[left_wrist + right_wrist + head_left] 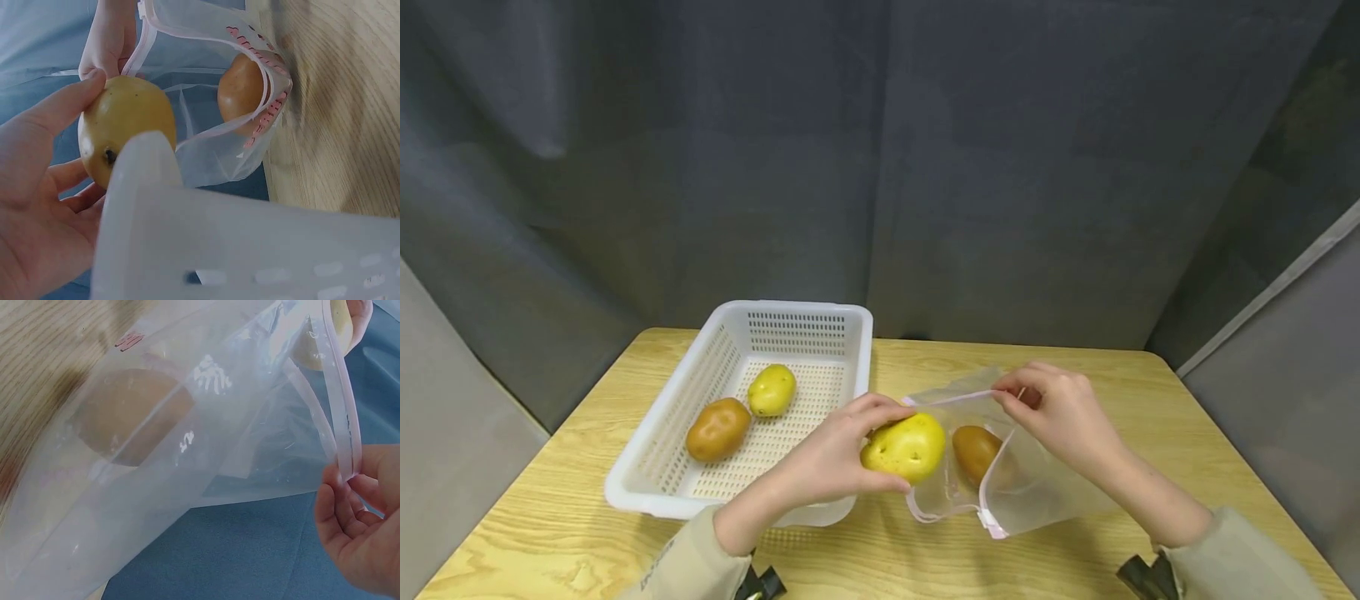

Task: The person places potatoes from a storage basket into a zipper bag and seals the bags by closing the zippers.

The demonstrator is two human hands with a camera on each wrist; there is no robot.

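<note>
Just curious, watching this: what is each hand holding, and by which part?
The left hand grips a yellow potato by opposite sides; the right hand pinches the clear bag by its zip edge.

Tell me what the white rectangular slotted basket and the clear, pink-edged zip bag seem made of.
The white rectangular slotted basket looks like moulded plastic, satin-finished: smooth rim, regular slots. The clear, pink-edged zip bag is probably thin plastic film, fairly glossy: creases, highlights, and a brown oval potato showing through.
</note>
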